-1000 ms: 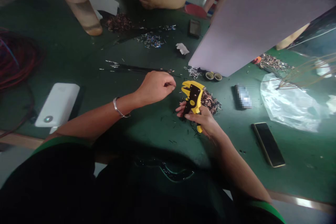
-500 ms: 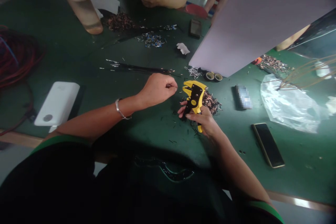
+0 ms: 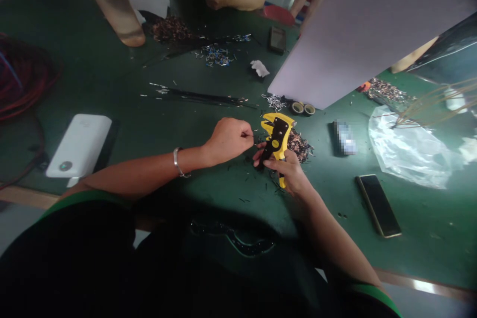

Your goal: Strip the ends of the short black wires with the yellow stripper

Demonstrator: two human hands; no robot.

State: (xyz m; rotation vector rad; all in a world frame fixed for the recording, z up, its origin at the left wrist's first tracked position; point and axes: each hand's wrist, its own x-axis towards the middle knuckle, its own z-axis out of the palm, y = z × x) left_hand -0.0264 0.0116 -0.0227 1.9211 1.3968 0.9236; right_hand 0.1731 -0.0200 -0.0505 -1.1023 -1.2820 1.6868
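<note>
My right hand [image 3: 288, 169] is wrapped round the handles of a yellow and black hand tool [image 3: 278, 134], its jaws pointing up and left. Just left of the tool, my left hand [image 3: 231, 138] is closed in a pinch; what its fingertips hold is too small to make out. Behind my left hand lies a bundle of thin black wires [image 3: 204, 96] with bare ends. A pile of dark and coppery scraps [image 3: 301, 146] sits beside and partly behind the tool. Small silvery pieces [image 3: 275, 102] lie beyond it.
A white power bank [image 3: 80, 146] is at left, near red cable coils [image 3: 22, 79]. A bottle [image 3: 115, 10] stands at back left. Tape rolls [image 3: 303, 108], a grey panel [image 3: 335, 35], a phone [image 3: 379, 206] and a plastic bag [image 3: 406, 151] are at right. Across the table, a person holds another tool.
My left hand has moved slightly down and to the right, nearer the tool, still pinched. My right hand and the tool have hardly moved.
</note>
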